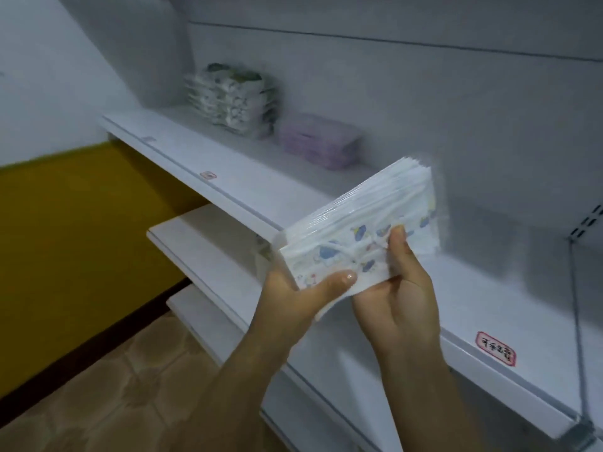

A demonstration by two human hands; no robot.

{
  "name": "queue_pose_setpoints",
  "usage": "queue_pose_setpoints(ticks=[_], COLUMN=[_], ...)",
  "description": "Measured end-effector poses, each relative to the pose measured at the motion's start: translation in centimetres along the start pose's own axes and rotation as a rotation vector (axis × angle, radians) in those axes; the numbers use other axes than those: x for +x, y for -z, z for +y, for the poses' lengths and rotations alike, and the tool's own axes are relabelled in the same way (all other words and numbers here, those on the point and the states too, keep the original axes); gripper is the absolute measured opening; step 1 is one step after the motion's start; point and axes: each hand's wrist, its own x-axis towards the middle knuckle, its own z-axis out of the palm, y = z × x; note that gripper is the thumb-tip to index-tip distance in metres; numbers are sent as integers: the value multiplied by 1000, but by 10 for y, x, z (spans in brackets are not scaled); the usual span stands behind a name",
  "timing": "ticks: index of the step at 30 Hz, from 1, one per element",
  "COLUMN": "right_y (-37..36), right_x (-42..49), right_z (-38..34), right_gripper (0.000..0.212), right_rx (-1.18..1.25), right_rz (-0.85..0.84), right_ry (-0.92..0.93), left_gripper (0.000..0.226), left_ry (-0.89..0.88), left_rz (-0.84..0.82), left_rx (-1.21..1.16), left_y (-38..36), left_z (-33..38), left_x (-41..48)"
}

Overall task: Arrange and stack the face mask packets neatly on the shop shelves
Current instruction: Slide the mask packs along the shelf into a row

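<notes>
Head view. The fingers (396, 238) of the right hand (399, 288) are curled round the near long edge of a bundle of face mask packets (355, 230), the thumb lying against the printed front and the remaining fingers hidden behind the bundle. The left hand (293, 295) grips the lower left corner of the same bundle; its thumb (339, 278) is pressed flat across the front face, and the other fingers wrap underneath, out of sight. The bundle is wrapped in clear film, white with small blue figures printed on it, and is held tilted, its far end raised toward the grey back panel (424, 93). It is held above the front part of the upper shelf (228, 177) and does not touch the shelf.

Further back on this shelf stands a stack of green and white patterned packets (231, 99), close to the back panel. Just beside it, to the right, lies a lower stack of pale purple packets (318, 141). A small red label (496, 349) is fixed to the shelf front edge at the right, and a second label (208, 175) further left. Two lower white shelves (202, 236) project below. The floor (114, 386) is tiled tan.
</notes>
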Motion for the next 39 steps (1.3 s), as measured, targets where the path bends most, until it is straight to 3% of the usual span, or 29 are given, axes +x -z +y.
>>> queue_pose_setpoints(ticks=[3,6,8,10,12,13,16,19,22,25,27,28,32,35,39], right_y=[6,12,15,17,17,14,-2,-30,-45,-31,-13,-6,6,8,19], right_x=[16,29,36,45,59,69,103,126,149,175,184,184,162,151,159], right_z=[-6,-15,-21,-27,-33,-36,-43,-49,-57,-47,-39,-38,-26,-5,-9], right_gripper=[50,55,68,83,87,86,77,53,62,62,61,63,63,68,46], right_rx=[-66,-321,-653,-1077,-1616,-1896,-2418,-2444,-2562,-2791,-2710,-2628,-2682,-2715,-2814], right_rz=[84,265,487,571,430,326,142,176,329,381,369,402,347,233,277], right_ry=[86,264,547,925,1198,1240,1062,852,626,354,145,122,635,483,627], left_gripper=[34,26,23,19,25,31,24,27,31,42,39,37,32,24,12], left_ry=[-25,-100,-156,-260,-363,-388,-352,-54,289,426,471,503,602,722,910], left_rz=[20,-108,-141,-162,-248,-313,-457,-610,-733,-717,-708,-708,-728,-686,-632], left_rx=[49,260,456,707,957,1006,835,495,272,339,392,381,286,195,52], left_y=[-4,8,18,28,38,42,48,53,58,52,48,47,46,42,29], left_z=[-4,4,9,9,8,7,2,1,-17,-37,-44,-46,-46,-46,-45], left_x=[27,63,92,124,155,169,205,237,267,280,286,290,297,299,308])
